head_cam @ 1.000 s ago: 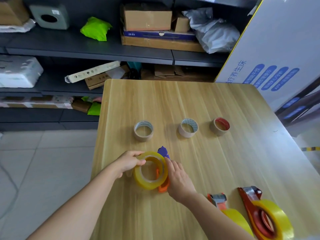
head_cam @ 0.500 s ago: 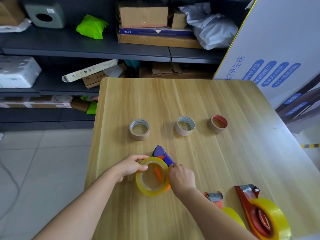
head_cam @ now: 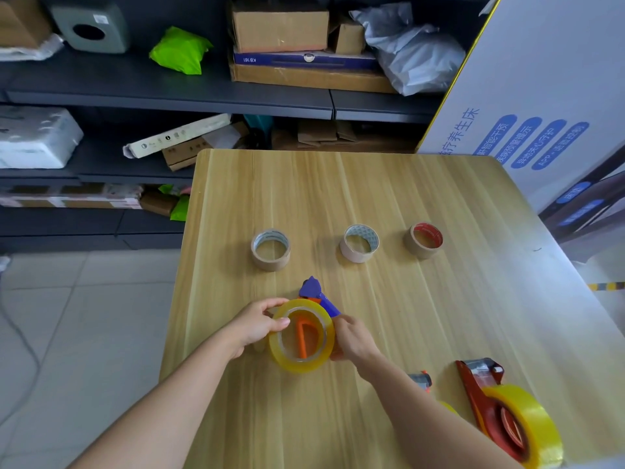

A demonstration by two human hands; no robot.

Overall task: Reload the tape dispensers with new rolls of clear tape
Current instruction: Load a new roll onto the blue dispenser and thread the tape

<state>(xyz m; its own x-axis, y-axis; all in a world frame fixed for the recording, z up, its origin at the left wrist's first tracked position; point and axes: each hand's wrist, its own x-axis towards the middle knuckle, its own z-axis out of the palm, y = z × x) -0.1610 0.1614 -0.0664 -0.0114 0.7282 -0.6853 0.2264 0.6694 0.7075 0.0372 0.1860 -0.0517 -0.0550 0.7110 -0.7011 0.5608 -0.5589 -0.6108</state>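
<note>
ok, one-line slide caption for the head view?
Both hands, left and right, seat a clear tape roll on a blue-and-orange dispenser.

We see a yellowish clear tape roll (head_cam: 302, 335) standing on edge, ringing the purple-and-orange dispenser (head_cam: 316, 294). Both sit near the table's front-left.

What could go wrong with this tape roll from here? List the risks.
1. The tape roll sits tilted over the orange hub of the dispenser; pushed on crooked, it may jam or not seat.
2. The left hand and right hand pinch only its edges, so it could slip and roll across the table.
3. The right forearm reaches over a loaded dispenser near the table edge and might knock it off.
</note>
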